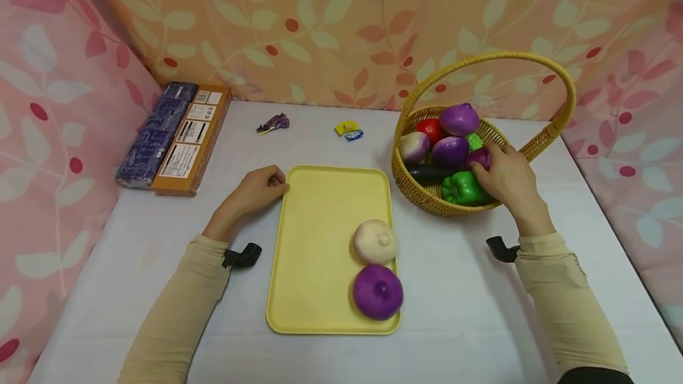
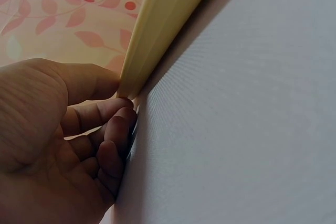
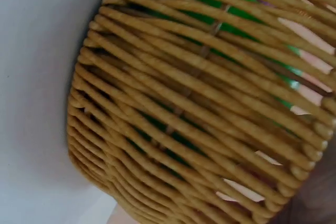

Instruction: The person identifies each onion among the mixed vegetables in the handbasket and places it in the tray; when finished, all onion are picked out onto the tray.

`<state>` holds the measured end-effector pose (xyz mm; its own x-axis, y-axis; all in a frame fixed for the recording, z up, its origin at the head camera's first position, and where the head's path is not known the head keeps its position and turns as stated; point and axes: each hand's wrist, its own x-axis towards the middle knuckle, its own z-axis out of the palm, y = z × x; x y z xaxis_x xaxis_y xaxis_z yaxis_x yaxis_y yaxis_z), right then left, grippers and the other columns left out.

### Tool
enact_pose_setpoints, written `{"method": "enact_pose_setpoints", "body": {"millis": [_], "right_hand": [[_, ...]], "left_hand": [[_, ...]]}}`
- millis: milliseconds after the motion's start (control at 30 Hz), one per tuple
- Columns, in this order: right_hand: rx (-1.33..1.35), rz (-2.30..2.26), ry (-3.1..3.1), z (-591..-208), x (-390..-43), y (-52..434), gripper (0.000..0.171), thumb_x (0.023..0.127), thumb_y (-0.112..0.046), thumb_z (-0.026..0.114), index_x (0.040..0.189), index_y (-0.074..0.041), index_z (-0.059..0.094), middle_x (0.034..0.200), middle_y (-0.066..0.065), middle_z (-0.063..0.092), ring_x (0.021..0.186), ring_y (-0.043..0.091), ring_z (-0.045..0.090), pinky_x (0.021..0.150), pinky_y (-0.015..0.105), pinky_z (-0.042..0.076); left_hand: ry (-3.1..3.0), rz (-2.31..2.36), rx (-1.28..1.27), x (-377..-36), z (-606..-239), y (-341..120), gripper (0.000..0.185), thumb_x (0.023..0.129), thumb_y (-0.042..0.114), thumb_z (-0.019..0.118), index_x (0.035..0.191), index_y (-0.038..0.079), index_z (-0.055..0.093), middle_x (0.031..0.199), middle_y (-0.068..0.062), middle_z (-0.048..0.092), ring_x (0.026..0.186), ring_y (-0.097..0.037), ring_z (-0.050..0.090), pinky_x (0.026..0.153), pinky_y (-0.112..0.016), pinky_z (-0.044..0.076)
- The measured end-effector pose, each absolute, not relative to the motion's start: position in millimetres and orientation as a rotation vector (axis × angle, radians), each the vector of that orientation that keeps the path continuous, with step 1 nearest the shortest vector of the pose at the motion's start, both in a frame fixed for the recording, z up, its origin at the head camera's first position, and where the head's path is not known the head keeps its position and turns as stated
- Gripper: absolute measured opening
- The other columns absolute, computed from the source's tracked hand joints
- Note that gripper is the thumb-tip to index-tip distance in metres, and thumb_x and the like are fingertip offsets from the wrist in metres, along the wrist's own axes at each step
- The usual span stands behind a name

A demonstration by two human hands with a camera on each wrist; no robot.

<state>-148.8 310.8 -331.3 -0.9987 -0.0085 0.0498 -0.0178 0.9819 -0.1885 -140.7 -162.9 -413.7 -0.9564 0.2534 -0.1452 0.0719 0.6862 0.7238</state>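
My left hand (image 1: 261,187) pinches the left rim of the yellow tray (image 1: 325,242), thumb above and curled fingers at its underside, as the tray edge (image 2: 157,24) in the left wrist view shows. On the tray's right side lie a white onion (image 1: 375,242) and a large purple onion (image 1: 377,292). My right hand (image 1: 509,179) reaches over the near right rim of the wicker basket (image 1: 445,207) and grips a dark purple onion (image 1: 478,159) inside. In the right wrist view the basket wall (image 3: 199,98) hides the fingers.
In the basket are a green pepper (image 1: 463,188), a dark eggplant (image 1: 427,174), a tomato (image 1: 431,130), a purple-white turnip (image 1: 414,147) and more purple onions (image 1: 459,119). Its tall handle (image 1: 493,57) arches overhead. Candies (image 1: 349,130), a purple wrapper (image 1: 274,124) and two boxes (image 1: 187,141) lie farther back.
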Motion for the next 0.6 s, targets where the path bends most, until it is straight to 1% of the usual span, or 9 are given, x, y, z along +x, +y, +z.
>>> {"method": "enact_pose_setpoints", "body": {"millis": [67, 167, 333, 433, 533, 600], "right_hand": [[-0.008, 0.29, -3.097, -331.4, -151.2, 312.5, 0.058, 0.094, -0.029, 0.053, 0.143, -0.001, 0.041, 0.13, 0.037, 0.047, 0.11, 0.056, 0.049, 0.087, 0.067, 0.04], [-0.036, 0.286, -3.091, -331.8, -152.6, 313.1, 0.057, 0.093, -0.028, 0.056, 0.142, -0.002, 0.043, 0.127, 0.037, 0.048, 0.109, 0.055, 0.05, 0.083, 0.067, 0.042], [0.018, 0.317, -3.027, -335.2, -149.6, 313.3, 0.051, 0.093, -0.022, 0.062, 0.137, -0.002, 0.047, 0.121, 0.042, 0.044, 0.102, 0.058, 0.05, 0.079, 0.07, 0.042], [0.046, 0.35, -2.931, -338.4, -146.3, 313.1, 0.045, 0.093, -0.017, 0.062, 0.134, -0.001, 0.05, 0.118, 0.041, 0.044, 0.095, 0.059, 0.052, 0.073, 0.07, 0.041], [0.081, 0.36, -2.811, -339.1, -144.9, 312.1, 0.04, 0.091, -0.01, 0.059, 0.13, -0.002, 0.055, 0.115, 0.038, 0.047, 0.093, 0.058, 0.053, 0.07, 0.069, 0.041], [0.102, 0.337, -2.8, -337.8, -144.9, 311.5, 0.038, 0.091, -0.011, 0.058, 0.128, -0.003, 0.057, 0.111, 0.036, 0.051, 0.093, 0.056, 0.054, 0.07, 0.068, 0.041]], "left_hand": [[2.665, 1.128, 0.263, -141.1, -413.2, -163.0, 0.02, 0.094, 0.02, 0.059, 0.103, 0.002, 0.062, 0.092, -0.012, 0.063, 0.083, -0.021, 0.056, 0.074, -0.029, 0.043], [2.665, 1.126, 0.265, -140.9, -412.9, -163.0, 0.02, 0.094, 0.02, 0.059, 0.103, 0.002, 0.062, 0.092, -0.012, 0.063, 0.083, -0.021, 0.056, 0.074, -0.03, 0.043], [2.667, 1.12, 0.261, -139.8, -413.2, -163.2, 0.02, 0.094, 0.02, 0.059, 0.102, 0.002, 0.062, 0.091, -0.011, 0.063, 0.083, -0.021, 0.056, 0.074, -0.03, 0.042], [2.669, 1.12, 0.266, -139.5, -413.0, -163.3, 0.019, 0.094, 0.019, 0.059, 0.102, 0.002, 0.062, 0.091, -0.012, 0.063, 0.083, -0.022, 0.056, 0.073, -0.03, 0.042], [2.673, 1.12, 0.275, -140.1, -412.4, -163.5, 0.019, 0.094, 0.019, 0.059, 0.102, 0.002, 0.062, 0.091, -0.012, 0.063, 0.083, -0.022, 0.055, 0.073, -0.03, 0.042], [2.675, 1.117, 0.278, -140.5, -412.1, -164.0, 0.019, 0.094, 0.019, 0.059, 0.102, 0.002, 0.062, 0.091, -0.012, 0.063, 0.083, -0.022, 0.055, 0.073, -0.03, 0.042]]}}
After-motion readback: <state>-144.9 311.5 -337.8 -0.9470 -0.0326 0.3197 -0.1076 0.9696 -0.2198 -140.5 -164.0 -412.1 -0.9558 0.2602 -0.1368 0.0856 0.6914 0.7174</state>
